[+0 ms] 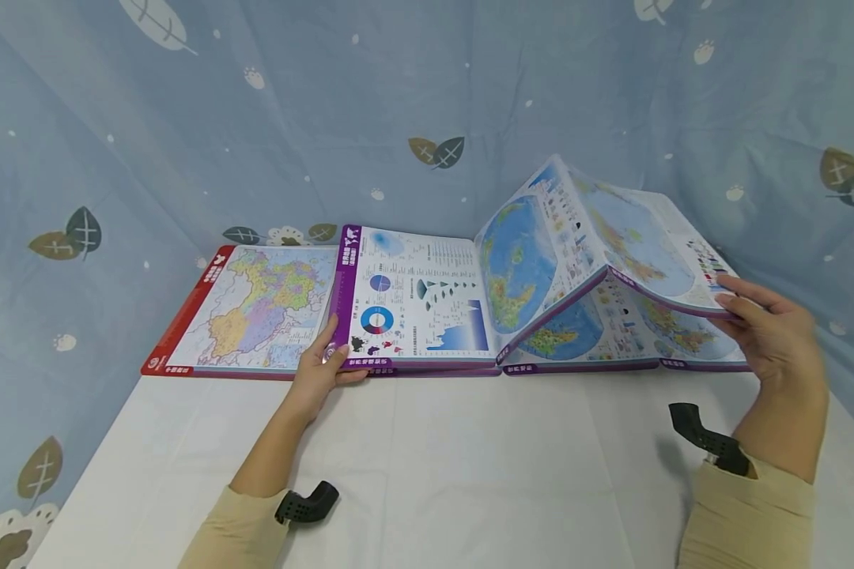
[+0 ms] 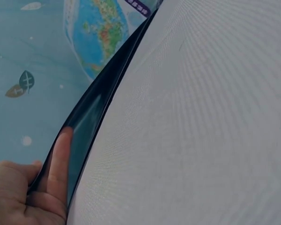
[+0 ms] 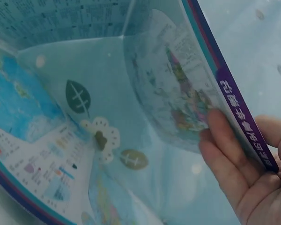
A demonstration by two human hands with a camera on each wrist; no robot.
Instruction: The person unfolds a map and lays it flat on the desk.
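Note:
A purple-edged folding world map (image 1: 420, 276) lies partly unfolded on the white table. Its right-hand panels rise in a peak above more map panels beneath. My left hand (image 1: 318, 371) pinches the lower left corner, thumb on top and fingers underneath; in the left wrist view, the left hand (image 2: 30, 194) has fingers under the lifted edge. With thumb and fingers, my right hand (image 1: 783, 332) grips the right end of the raised panel. Up close in the right wrist view, the right hand (image 3: 246, 183) holds the purple border of the map (image 3: 232, 108), whose glossy surface reflects the leafy cloth.
A red-bordered map of China (image 1: 266, 300) lies at the left, its right side under the world map. Behind the table (image 1: 484, 466) hangs a blue cloth (image 1: 370, 103) with leaf prints. A black wrist mount (image 1: 309, 503) sits on each sleeve.

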